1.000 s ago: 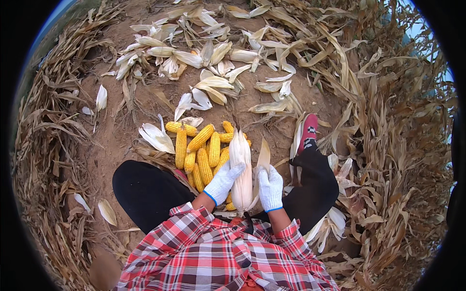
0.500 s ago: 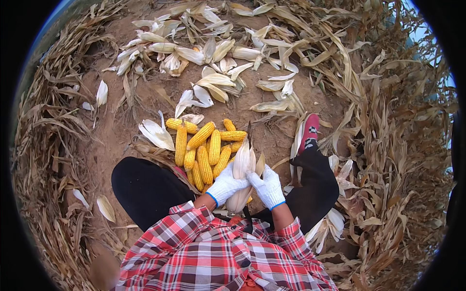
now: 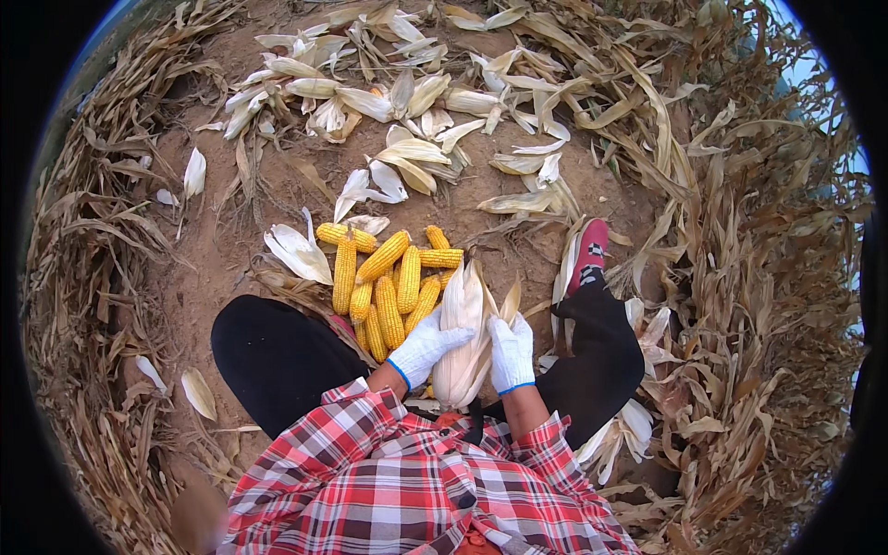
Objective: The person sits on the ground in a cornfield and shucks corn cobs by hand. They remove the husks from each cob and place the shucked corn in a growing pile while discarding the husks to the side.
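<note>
An ear of corn [image 3: 459,347] in pale, dry husk stands tip away from me between my gloved hands, close to my lap. My left hand [image 3: 425,348], in a white knit glove with a blue cuff, is closed round its left side. On the right side, my right hand [image 3: 511,353], gloved alike, pinches a strip of husk [image 3: 511,302] pulled partly off the ear. The kernels are hidden by the husk. Just beyond my left hand lies a heap of bare yellow corn cobs [image 3: 389,313], some stacked on others.
My bent legs in black trousers frame the heap, with a pink shoe [image 3: 592,242] at the right. Loose husks [image 3: 370,102] lie scattered over the brown soil [image 3: 240,194] ahead. Dry corn stalks [image 3: 740,305] are piled along the right, and more stalks [image 3: 92,259] along the left.
My right hand has moved slightly right, drawing husk away from the ear. The husk has spread wider, and the ear leans less narrowly between my hands.
</note>
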Motion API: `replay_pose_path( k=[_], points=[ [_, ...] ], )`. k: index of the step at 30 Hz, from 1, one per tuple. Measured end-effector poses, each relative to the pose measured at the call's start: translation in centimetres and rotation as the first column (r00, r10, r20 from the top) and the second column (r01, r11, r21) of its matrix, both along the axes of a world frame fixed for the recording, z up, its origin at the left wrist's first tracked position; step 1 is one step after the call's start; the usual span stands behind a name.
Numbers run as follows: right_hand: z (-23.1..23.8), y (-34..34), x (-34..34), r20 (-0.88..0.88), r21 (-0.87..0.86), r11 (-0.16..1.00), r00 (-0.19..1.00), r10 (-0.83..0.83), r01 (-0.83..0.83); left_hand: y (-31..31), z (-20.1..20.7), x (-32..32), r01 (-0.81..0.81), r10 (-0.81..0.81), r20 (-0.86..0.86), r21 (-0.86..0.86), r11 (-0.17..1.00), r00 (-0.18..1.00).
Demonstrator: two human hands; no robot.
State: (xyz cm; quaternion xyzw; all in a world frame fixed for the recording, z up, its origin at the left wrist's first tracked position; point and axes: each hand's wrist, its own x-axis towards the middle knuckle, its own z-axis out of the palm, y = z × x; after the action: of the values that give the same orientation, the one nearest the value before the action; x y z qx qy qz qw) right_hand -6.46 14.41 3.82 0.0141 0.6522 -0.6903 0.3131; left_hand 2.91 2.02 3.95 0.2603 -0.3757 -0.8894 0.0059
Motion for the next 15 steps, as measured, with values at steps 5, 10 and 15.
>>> replay_pose_path(
  k=[5,10,15],
  points=[
    [1.9,-1.1,0.8,-0.179,0.164,0.975,0.968,0.177,-0.147,-0.7,-0.9,-0.2,0.038,0.011,0.107,-0.441,0.897,0.994],
    [3.8,-1.8,-0.1,-0.364,0.471,0.878,0.888,0.279,-0.083,-0.5,-0.4,-0.2,0.046,-0.009,0.087,-0.431,0.901,0.996],
    [0.1,-1.4,-2.0,-0.552,0.540,0.841,0.741,0.383,-0.032,0.1,-2.1,0.0,0.115,-0.074,0.093,-0.601,0.791,0.993]
  ],
)
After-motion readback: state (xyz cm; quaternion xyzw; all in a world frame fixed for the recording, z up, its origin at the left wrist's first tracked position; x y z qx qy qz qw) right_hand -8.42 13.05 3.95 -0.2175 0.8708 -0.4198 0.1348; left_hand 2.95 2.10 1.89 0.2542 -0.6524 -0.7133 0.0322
